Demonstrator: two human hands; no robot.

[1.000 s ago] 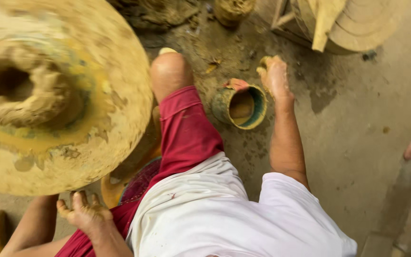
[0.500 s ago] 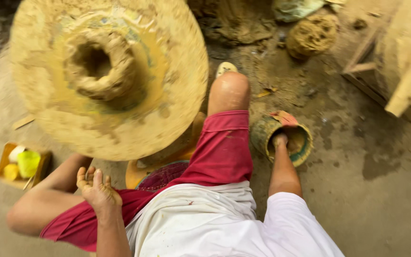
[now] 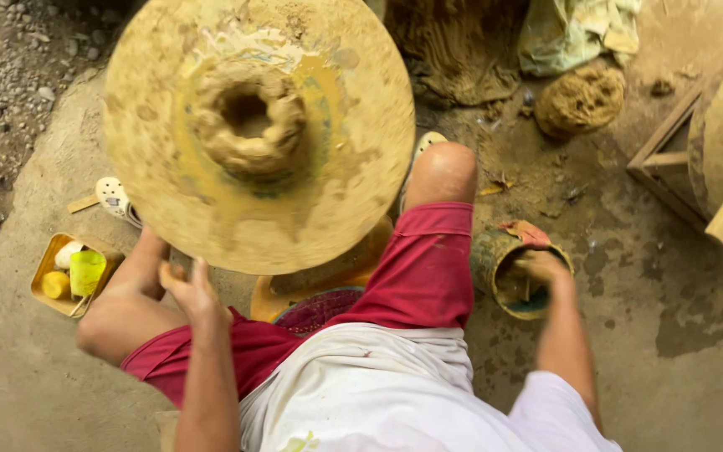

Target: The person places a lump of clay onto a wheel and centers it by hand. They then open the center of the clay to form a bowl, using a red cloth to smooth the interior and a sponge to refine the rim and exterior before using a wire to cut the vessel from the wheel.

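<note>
Change: since half a second ago the right hand (image 3: 539,269) has stayed down in the small bucket (image 3: 516,272), and the view has drifted so the potter's wheel sits more to the centre; a second ago that hand rested on the bucket's rim.
Right hand: sunk into the mud-smeared bucket, fingers blurred and clay-coated; how far it is curled, and whether it grips anything, cannot be told.
Left hand: the left hand (image 3: 190,289) is raised just below the near edge of the wheel, fingers loosely spread and half open, with a small pale lump of clay (image 3: 166,272) seeming to sit at the fingertips.
Bucket: stands upright on the concrete floor (image 3: 696,368), just right of the bent right knee (image 3: 441,172), with a reddish rag (image 3: 527,232) draped on its far rim.
Wheel: the wide round potter's wheel (image 3: 328,192) is smeared with wet tan slip; a rough ring of clay (image 3: 248,117) with a hollow middle sits near its centre.
Left side: a yellow tray (image 3: 48,259) on the floor holds a green cup (image 3: 86,272) and a yellow ball-like piece, near the left knee.
Far side: a brown sponge (image 3: 579,99) and a crumpled pale cloth (image 3: 579,29) lie well apart from the hands.
Clothing: red shorts (image 3: 424,268) and a white shirt (image 3: 361,393).
</note>
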